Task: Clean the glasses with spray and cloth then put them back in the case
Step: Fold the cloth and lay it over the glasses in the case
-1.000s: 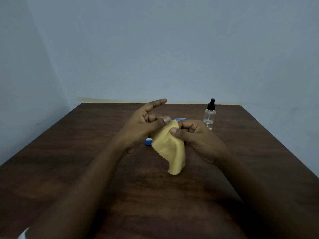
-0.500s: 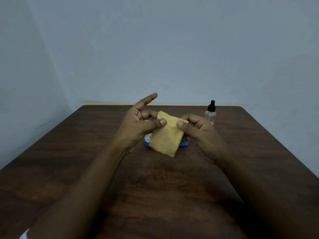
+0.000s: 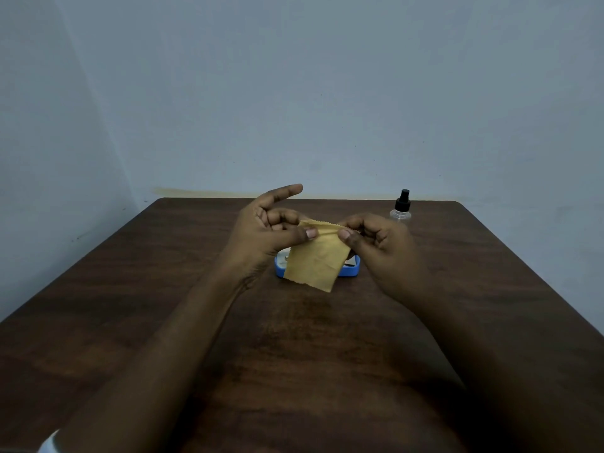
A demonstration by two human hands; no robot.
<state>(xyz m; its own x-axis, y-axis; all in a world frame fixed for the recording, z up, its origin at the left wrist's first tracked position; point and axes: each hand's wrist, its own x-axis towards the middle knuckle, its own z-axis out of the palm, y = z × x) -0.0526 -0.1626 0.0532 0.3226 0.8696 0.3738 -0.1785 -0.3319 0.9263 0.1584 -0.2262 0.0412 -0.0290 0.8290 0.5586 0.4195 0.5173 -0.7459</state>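
The yellow cloth [image 3: 315, 261] is hanging above the wooden table [image 3: 163, 289], covering most of the blue case [image 3: 351, 272] lying behind it. The left hand [image 3: 261, 237] is pinching its upper left corner, index finger sticking out straight. The right hand [image 3: 379, 243], fingers curled, is pinching the upper right corner, with the spray bottle [image 3: 401, 209] standing upright beyond it.

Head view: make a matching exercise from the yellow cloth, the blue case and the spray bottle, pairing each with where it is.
1. yellow cloth
2. blue case
3. spray bottle

A. stands upright near the far edge of the table
B. pinched at its top edge by the left hand and the right hand
C. lies on the table, partly hidden behind the cloth

Pairs: 1-B, 2-C, 3-A
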